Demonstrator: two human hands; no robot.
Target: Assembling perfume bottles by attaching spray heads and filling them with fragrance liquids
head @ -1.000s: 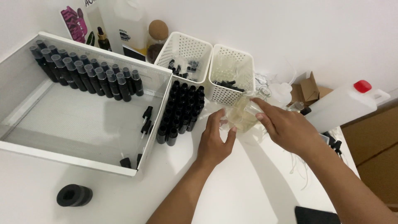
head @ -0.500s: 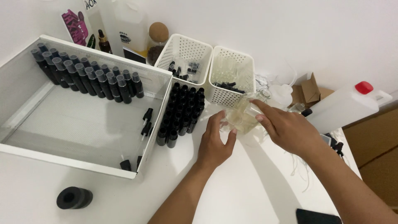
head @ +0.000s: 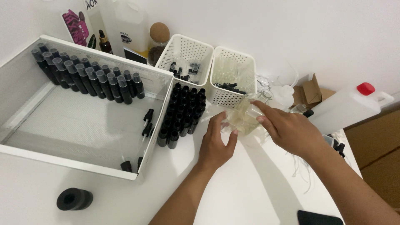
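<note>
While both hands are meeting over the white tabletop (head: 250,187), the left hand (head: 216,143) and right hand (head: 287,129) are closing together around a clear container of pale liquid (head: 243,118), just in front of two white baskets (head: 233,77), beside standing black bottles (head: 183,112).

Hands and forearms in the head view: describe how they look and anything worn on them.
Both the left hand and the right hand are bare, without gloves, rings, watch or bracelets. Both forearms are uncovered as far as the frame shows; no sleeve is visible.
</note>
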